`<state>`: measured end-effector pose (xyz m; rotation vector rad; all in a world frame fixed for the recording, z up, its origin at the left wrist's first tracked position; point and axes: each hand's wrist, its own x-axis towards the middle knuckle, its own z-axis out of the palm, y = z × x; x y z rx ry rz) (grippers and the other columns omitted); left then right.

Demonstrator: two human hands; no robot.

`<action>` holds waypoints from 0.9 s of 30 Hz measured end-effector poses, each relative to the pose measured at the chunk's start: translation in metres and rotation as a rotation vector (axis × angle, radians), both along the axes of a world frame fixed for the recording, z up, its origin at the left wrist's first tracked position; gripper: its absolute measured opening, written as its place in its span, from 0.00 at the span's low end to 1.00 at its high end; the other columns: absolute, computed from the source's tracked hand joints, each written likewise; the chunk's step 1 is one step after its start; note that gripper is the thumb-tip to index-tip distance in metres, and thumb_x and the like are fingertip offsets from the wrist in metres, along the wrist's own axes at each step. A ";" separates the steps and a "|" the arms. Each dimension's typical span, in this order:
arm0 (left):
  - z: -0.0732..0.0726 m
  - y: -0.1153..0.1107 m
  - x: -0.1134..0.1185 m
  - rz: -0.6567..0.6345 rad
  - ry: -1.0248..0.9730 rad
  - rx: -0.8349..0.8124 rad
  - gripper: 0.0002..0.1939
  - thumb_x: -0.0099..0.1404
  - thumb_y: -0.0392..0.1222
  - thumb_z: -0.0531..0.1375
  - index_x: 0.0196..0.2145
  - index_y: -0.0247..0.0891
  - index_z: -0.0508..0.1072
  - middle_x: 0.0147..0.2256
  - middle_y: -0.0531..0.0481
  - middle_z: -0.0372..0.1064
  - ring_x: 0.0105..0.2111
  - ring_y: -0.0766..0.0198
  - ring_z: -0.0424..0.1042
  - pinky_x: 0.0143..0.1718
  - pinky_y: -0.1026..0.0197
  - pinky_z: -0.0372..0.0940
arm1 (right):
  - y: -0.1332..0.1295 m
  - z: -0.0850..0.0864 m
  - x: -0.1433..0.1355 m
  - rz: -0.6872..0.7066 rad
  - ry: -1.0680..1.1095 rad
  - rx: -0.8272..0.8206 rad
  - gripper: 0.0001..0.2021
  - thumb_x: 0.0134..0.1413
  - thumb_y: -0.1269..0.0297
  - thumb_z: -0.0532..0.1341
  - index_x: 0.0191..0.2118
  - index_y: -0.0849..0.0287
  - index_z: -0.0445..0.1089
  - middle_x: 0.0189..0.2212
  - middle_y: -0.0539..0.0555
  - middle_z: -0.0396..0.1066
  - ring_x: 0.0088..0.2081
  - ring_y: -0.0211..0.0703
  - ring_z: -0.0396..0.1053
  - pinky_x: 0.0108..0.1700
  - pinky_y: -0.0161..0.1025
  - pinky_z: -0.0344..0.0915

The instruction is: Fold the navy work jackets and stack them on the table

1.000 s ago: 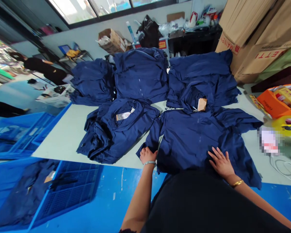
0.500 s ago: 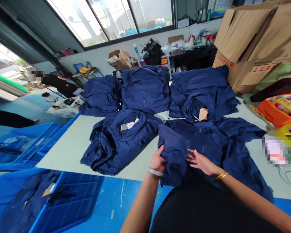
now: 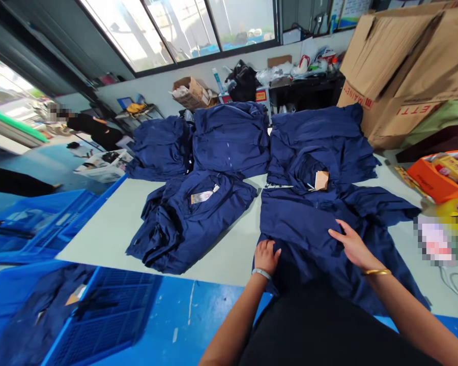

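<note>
A navy jacket (image 3: pixel 370 254) lies spread on the pale table in front of me, its left part folded over in a flat panel. My left hand (image 3: pixel 267 257) rests on the cloth at the lower left edge, fingers bent and slightly apart. On the folded panel lies my right hand (image 3: pixel 351 244), thumb and fingers spread, holding nothing. To the left sits a folded navy jacket (image 3: pixel 198 218) with a tag (image 3: pixel 201 197) at its collar. Just behind the spread jacket, a brown tag (image 3: pixel 321 180) shows on another garment.
Three navy garment stacks (image 3: pixel 231 137) line the table's back. Cardboard boxes (image 3: pixel 393 66) and an orange box (image 3: pixel 435 175) stand at the right. Blue crates (image 3: pixel 110 310) are at the lower left. A person in black (image 3: pixel 93 131) is at the far left.
The cloth panel my left hand was lifting now lies flat across the jacket. My left hand has moved slightly right, and my right hand has moved right onto the panel.
</note>
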<state>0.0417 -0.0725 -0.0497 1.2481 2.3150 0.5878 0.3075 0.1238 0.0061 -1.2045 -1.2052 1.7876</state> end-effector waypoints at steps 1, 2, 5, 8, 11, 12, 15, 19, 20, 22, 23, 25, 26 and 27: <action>-0.006 -0.003 -0.002 -0.040 0.123 -0.045 0.26 0.69 0.50 0.60 0.61 0.39 0.73 0.66 0.36 0.65 0.70 0.44 0.57 0.72 0.41 0.50 | 0.006 -0.003 0.010 -0.033 0.000 0.006 0.34 0.40 0.48 0.77 0.54 0.51 0.73 0.52 0.54 0.79 0.52 0.53 0.78 0.55 0.48 0.76; -0.013 -0.007 -0.002 -0.071 0.189 -0.104 0.31 0.69 0.50 0.60 0.66 0.38 0.69 0.70 0.37 0.59 0.72 0.44 0.52 0.73 0.41 0.47 | 0.012 -0.009 0.020 -0.071 -0.003 0.007 0.35 0.40 0.47 0.77 0.55 0.51 0.72 0.52 0.54 0.79 0.51 0.54 0.78 0.54 0.49 0.77; -0.030 -0.018 -0.003 -0.119 0.244 -0.240 0.37 0.71 0.53 0.57 0.73 0.40 0.58 0.75 0.41 0.48 0.75 0.46 0.45 0.75 0.41 0.43 | 0.025 -0.040 0.051 -0.197 -0.057 -0.015 0.39 0.37 0.44 0.77 0.57 0.50 0.71 0.50 0.54 0.79 0.48 0.54 0.79 0.51 0.51 0.79; -0.041 -0.030 -0.004 -0.105 0.266 -0.271 0.38 0.72 0.55 0.55 0.75 0.43 0.54 0.75 0.42 0.45 0.75 0.48 0.44 0.75 0.42 0.43 | 0.025 -0.082 0.072 -0.241 -0.170 -0.041 0.45 0.35 0.41 0.76 0.61 0.51 0.68 0.50 0.57 0.79 0.48 0.57 0.80 0.52 0.53 0.79; -0.048 -0.042 -0.005 -0.082 0.300 -0.281 0.39 0.72 0.56 0.55 0.75 0.42 0.54 0.75 0.41 0.46 0.75 0.46 0.45 0.74 0.40 0.44 | 0.017 -0.119 0.080 -0.216 -0.289 0.026 0.49 0.38 0.40 0.74 0.66 0.53 0.63 0.57 0.60 0.75 0.57 0.60 0.75 0.60 0.56 0.73; -0.050 -0.045 -0.006 -0.079 0.311 -0.281 0.38 0.72 0.56 0.55 0.75 0.42 0.55 0.74 0.40 0.47 0.74 0.45 0.46 0.74 0.39 0.45 | 0.014 -0.128 0.081 -0.208 -0.325 0.059 0.50 0.38 0.41 0.74 0.68 0.54 0.62 0.60 0.61 0.72 0.61 0.61 0.72 0.63 0.56 0.70; -0.051 -0.043 -0.008 -0.042 0.366 -0.224 0.36 0.74 0.53 0.53 0.74 0.37 0.56 0.72 0.35 0.53 0.73 0.44 0.51 0.73 0.38 0.48 | 0.009 -0.147 0.083 -0.193 -0.387 0.119 0.53 0.39 0.41 0.73 0.70 0.56 0.58 0.67 0.62 0.65 0.68 0.61 0.63 0.70 0.57 0.59; -0.040 -0.003 -0.013 -0.029 0.468 -0.042 0.38 0.75 0.53 0.51 0.74 0.28 0.52 0.72 0.30 0.51 0.74 0.45 0.49 0.72 0.41 0.50 | 0.012 -0.157 0.086 -0.160 -0.408 0.165 0.50 0.42 0.47 0.71 0.70 0.58 0.59 0.69 0.63 0.62 0.69 0.58 0.61 0.72 0.54 0.55; -0.036 0.012 -0.013 -0.053 0.474 -0.028 0.39 0.75 0.53 0.52 0.75 0.28 0.51 0.73 0.29 0.49 0.74 0.44 0.47 0.72 0.41 0.49 | 0.013 -0.157 0.087 -0.154 -0.417 0.174 0.48 0.42 0.50 0.70 0.70 0.58 0.59 0.68 0.63 0.63 0.69 0.58 0.62 0.72 0.55 0.55; -0.027 0.043 -0.012 -0.104 0.458 -0.054 0.40 0.74 0.55 0.53 0.75 0.32 0.51 0.74 0.30 0.45 0.74 0.41 0.45 0.72 0.39 0.48 | 0.015 -0.154 0.087 -0.144 -0.439 0.209 0.45 0.44 0.54 0.68 0.69 0.58 0.60 0.67 0.62 0.65 0.68 0.58 0.63 0.72 0.56 0.56; -0.024 0.057 -0.012 -0.122 0.444 -0.083 0.40 0.74 0.55 0.53 0.75 0.35 0.50 0.75 0.32 0.43 0.75 0.40 0.43 0.72 0.38 0.47 | 0.017 -0.149 0.087 -0.138 -0.453 0.245 0.43 0.45 0.55 0.67 0.69 0.58 0.61 0.67 0.62 0.66 0.68 0.58 0.63 0.72 0.57 0.56; -0.020 0.078 -0.012 -0.144 0.418 -0.154 0.40 0.74 0.57 0.53 0.76 0.40 0.48 0.76 0.35 0.39 0.75 0.39 0.40 0.72 0.36 0.44 | 0.022 -0.136 0.086 -0.121 -0.488 0.364 0.40 0.48 0.59 0.63 0.69 0.57 0.62 0.67 0.60 0.66 0.68 0.55 0.63 0.72 0.55 0.55; -0.021 0.085 -0.012 -0.151 0.409 -0.192 0.40 0.74 0.57 0.52 0.76 0.41 0.47 0.76 0.36 0.38 0.75 0.38 0.38 0.73 0.35 0.42 | 0.026 -0.127 0.086 -0.113 -0.510 0.437 0.38 0.50 0.60 0.62 0.69 0.57 0.62 0.67 0.59 0.66 0.68 0.54 0.63 0.73 0.54 0.55; -0.022 0.088 -0.012 -0.156 0.403 -0.230 0.40 0.74 0.58 0.52 0.76 0.41 0.46 0.76 0.36 0.37 0.75 0.38 0.37 0.73 0.35 0.41 | 0.031 -0.118 0.086 -0.109 -0.532 0.509 0.37 0.51 0.62 0.61 0.70 0.56 0.62 0.67 0.58 0.65 0.69 0.53 0.62 0.73 0.53 0.55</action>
